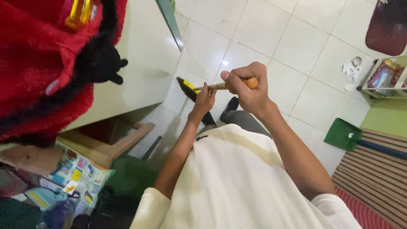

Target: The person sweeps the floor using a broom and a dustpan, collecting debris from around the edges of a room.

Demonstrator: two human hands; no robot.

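Observation:
I look straight down my own body. My right hand (248, 85) is wrapped around the top of a broom handle with an orange end cap (252, 82). My left hand (204, 101) grips the same handle lower down. The broom (189, 87) has a dark brush head with a yellow band, resting on the white tiled floor (250, 29) beside a pale cabinet (140, 63). My feet in dark socks (231, 105) show just below the hands.
A green dustpan (342, 134) with a blue handle lies at the right, by a striped mat (373, 174). A small shelf with jars (383, 78) and paper scraps stand at the upper right. A red fluffy toy (42, 63) fills the upper left; a wooden stool (110, 142) stands below.

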